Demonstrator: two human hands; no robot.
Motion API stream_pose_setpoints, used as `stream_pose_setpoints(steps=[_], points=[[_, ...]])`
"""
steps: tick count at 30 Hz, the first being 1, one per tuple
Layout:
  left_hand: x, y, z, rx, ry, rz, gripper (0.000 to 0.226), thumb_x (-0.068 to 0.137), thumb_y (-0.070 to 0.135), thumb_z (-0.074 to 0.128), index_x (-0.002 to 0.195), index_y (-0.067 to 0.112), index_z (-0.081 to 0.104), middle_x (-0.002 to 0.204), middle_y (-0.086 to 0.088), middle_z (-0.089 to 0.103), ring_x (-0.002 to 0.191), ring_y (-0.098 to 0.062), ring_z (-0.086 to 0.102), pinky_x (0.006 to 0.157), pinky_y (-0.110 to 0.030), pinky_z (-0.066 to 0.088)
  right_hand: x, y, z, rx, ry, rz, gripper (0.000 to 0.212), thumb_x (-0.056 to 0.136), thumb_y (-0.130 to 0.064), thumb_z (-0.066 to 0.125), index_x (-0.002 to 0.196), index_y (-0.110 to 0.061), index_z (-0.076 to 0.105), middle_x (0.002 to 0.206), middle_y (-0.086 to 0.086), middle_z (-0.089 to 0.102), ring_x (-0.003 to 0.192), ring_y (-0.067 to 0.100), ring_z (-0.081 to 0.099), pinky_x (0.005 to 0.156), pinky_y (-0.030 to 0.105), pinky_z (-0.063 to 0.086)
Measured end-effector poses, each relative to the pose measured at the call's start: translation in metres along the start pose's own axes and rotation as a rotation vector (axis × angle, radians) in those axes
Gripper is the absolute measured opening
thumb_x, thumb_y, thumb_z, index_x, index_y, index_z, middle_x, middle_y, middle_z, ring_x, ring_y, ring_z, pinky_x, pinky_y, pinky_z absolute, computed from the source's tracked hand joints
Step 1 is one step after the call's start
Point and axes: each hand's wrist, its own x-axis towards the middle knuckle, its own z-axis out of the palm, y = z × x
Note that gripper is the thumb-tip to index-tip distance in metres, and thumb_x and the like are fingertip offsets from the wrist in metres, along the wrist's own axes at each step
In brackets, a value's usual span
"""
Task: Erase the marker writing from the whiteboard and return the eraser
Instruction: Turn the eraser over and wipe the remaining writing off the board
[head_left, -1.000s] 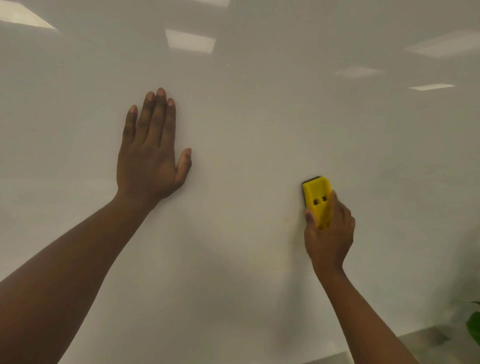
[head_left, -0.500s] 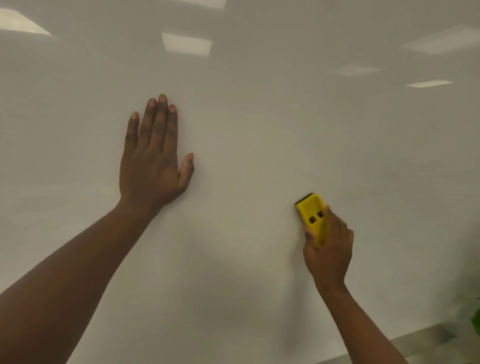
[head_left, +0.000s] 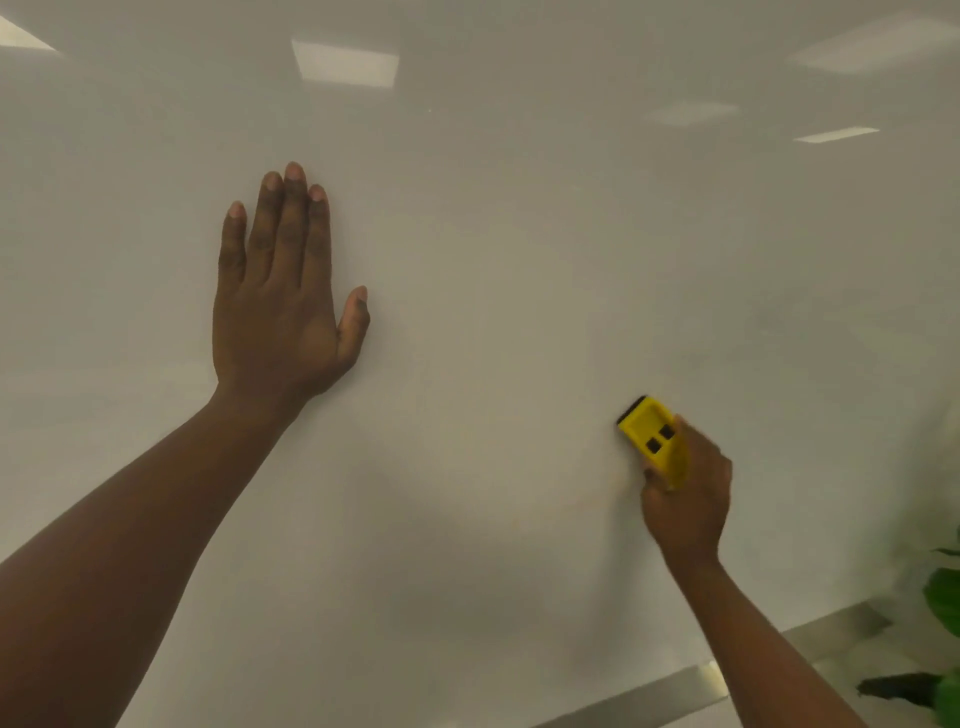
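Note:
A glossy white whiteboard (head_left: 493, 260) fills almost the whole view, and I see no clear marker writing on it, only faint smudges. My left hand (head_left: 283, 306) lies flat on the board at the left, fingers straight and pointing up, holding nothing. My right hand (head_left: 685, 499) at the lower right grips a yellow eraser (head_left: 653, 436) with two dark square holes. The eraser is tilted to the upper left and its dark pad presses against the board.
A metal tray or frame edge (head_left: 675, 691) runs along the board's bottom right. Green plant leaves (head_left: 943, 603) show at the right edge. Ceiling light panels (head_left: 345, 62) reflect in the board's upper part.
My right hand has slid the eraser downward on the board and tilted it further to the left. My left hand stays flat in about the same place.

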Motion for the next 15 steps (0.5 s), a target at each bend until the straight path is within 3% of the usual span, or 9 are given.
stream_pose_setpoints(steps=[3, 7, 10, 15], points=[[0.0, 0.001, 0.0, -0.001, -0.004, 0.002, 0.076, 0.1, 0.044, 0.032, 0.158, 0.002, 0.006, 0.167, -0.018, 0.004, 0.155, -0.031, 0.001, 0.125, -0.051, 0.007, 0.004, 0.001, 0.001, 0.011, 0.003, 0.155, 0.069, 0.077, -0.003, 0.073, 0.14, -0.015, 0.046, 0.126, 0.012, 0.055, 0.113, 0.034, 0.046, 0.087, 0.028, 0.034], [0.0, 0.001, -0.001, -0.003, -0.003, -0.002, 0.076, 0.1, 0.043, 0.033, 0.158, 0.002, 0.005, 0.167, -0.018, 0.005, 0.155, -0.031, 0.001, 0.125, -0.051, 0.006, -0.039, 0.011, 0.014, 0.047, 0.037, 0.31, 0.068, 0.077, -0.005, 0.075, 0.138, -0.015, 0.047, 0.127, 0.013, 0.055, 0.117, 0.037, 0.048, 0.096, 0.044, 0.039], [-0.001, 0.001, 0.0, 0.003, -0.008, -0.008, 0.077, 0.1, 0.043, 0.033, 0.158, 0.002, 0.004, 0.167, -0.018, 0.004, 0.155, -0.031, 0.001, 0.125, -0.051, 0.006, -0.067, 0.007, 0.026, 0.092, 0.066, 0.459, 0.064, 0.08, -0.013, 0.074, 0.137, -0.015, 0.046, 0.129, 0.015, 0.055, 0.117, 0.041, 0.049, 0.097, 0.047, 0.039], [0.0, 0.002, 0.001, 0.005, -0.022, -0.012, 0.077, 0.1, 0.044, 0.03, 0.158, 0.003, 0.003, 0.167, -0.018, 0.002, 0.155, -0.031, 0.0, 0.125, -0.052, 0.005, -0.103, -0.049, 0.052, 0.142, 0.069, 0.294, 0.061, 0.081, -0.03, 0.063, 0.135, -0.007, 0.048, 0.123, 0.016, 0.057, 0.107, 0.035, 0.048, 0.093, 0.038, 0.036]])
